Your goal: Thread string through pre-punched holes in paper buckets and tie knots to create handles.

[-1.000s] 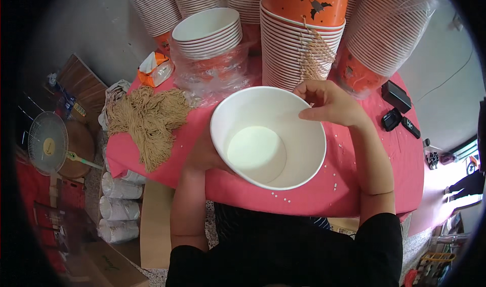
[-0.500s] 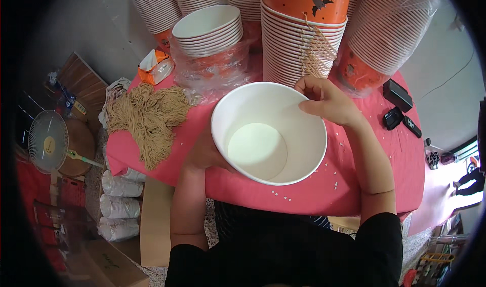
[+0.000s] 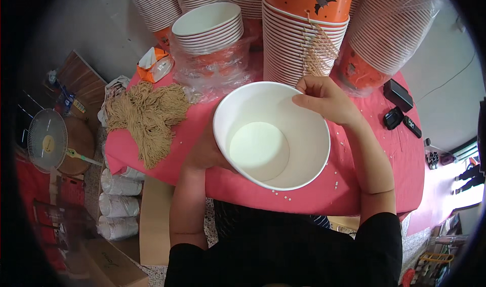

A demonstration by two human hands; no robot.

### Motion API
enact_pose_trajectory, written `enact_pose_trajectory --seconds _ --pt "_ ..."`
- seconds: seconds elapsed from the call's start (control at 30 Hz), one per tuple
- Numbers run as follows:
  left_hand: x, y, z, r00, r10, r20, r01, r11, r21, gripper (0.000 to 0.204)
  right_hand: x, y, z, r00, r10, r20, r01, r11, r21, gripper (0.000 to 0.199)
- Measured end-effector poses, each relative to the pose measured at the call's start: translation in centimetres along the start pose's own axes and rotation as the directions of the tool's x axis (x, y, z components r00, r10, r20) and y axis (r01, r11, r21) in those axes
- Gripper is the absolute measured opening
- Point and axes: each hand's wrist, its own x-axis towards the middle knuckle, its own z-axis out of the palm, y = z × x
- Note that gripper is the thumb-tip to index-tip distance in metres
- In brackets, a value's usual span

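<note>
White-lined, round paper bucket point(image 3: 304, 150) is held at centre over pink-clothed table point(image 3: 390, 180) by left hand point(image 3: 205, 148) at nine o'clock; right hand point(image 3: 328, 99) is curled over rim point(image 3: 329, 141) at one, tightness can't be told. Rim-handling step, apparently; steady left support seems called for. Nothing is seen inside. White-rimmed orange paper buckets point(image 3: 286, 46) are nested toward twelve.

A black top point(image 3: 283, 251) with short sleeves point(image 3: 380, 239) is worn, dark pale-striped cloth point(image 3: 320, 221) showing past its edge.
</note>
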Motion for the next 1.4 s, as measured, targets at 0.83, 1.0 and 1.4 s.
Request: enact_pose_trajectory --seconds 0.83,1.0,1.4 --pt "-0.5 1.5 1.8 0.997 -0.081 -0.003 0.081 0.997 0.013 0.136 -3.2 -2.8 4.4 0.861 -0.468 -0.199 -0.117 0.199 -0.973 0.016" --pt "-1.0 2.6 3.3 0.981 -0.177 -0.074 0.162 0.971 -0.175 0.136 -3.9 -2.9 4.8 0.845 -0.502 -0.185 -0.138 0.130 -0.982 0.015" --pt "-3.2 10.4 4.9 0.941 -0.235 -0.244 0.222 0.972 -0.080 0.121 -4.6 -4.2 2.1 0.786 -0.606 -0.122 0.057 0.268 -0.962 0.006"
